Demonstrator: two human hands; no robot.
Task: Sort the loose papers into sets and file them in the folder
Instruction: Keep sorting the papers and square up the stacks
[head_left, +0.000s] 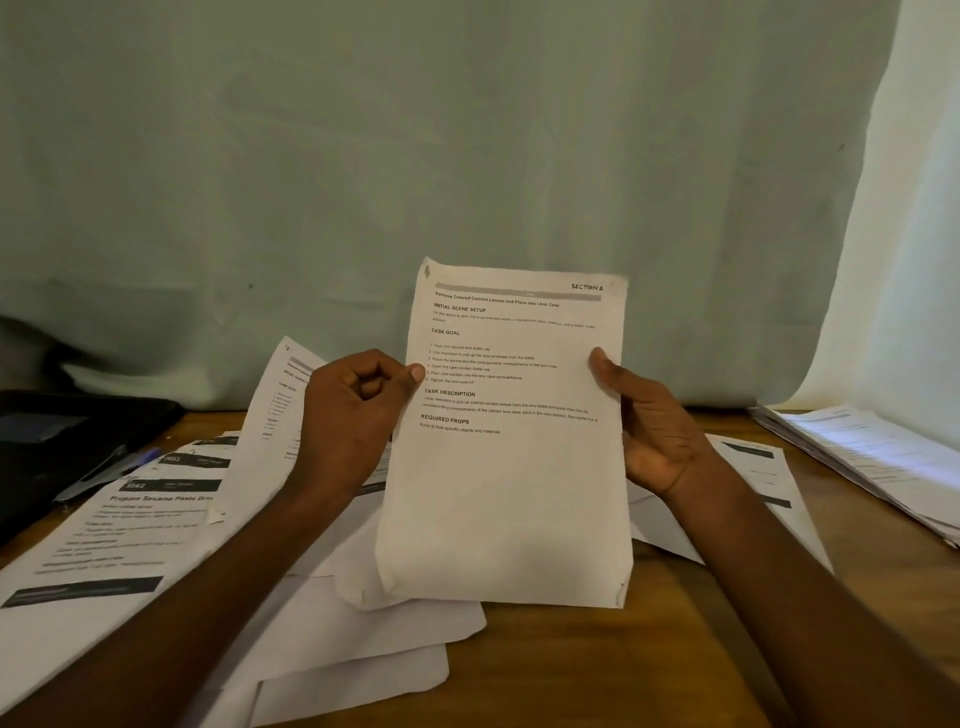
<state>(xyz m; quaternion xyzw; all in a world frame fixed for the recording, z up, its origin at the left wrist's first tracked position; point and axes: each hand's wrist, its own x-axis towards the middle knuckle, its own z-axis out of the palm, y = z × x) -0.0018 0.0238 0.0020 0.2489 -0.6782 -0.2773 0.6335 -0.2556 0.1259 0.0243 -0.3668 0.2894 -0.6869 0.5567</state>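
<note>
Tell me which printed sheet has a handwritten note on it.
The white printed sheet held upright between both hands, left hand and right hand: "SECTION 1" is handwritten at its top right corner. No handwriting is legible on the sheets lying on the wooden table.

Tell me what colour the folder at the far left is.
Black, as far as the head view shows; the folder lies at the table's left edge.

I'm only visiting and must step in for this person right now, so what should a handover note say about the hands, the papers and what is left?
Left hand: pinches the left edge of the held sheets.
Right hand: grips their right edge; the sheets stand upright, lower edge near the wooden table. Top page is marked "SECTION 1".
Loose papers lie scattered across the table. A neater stack lies at far right.
A dark folder sits at far left with a pen beside it.
Done: seemingly one set gathered in hand.
Left: sorting the scattered sheets, filing the sets.
</note>
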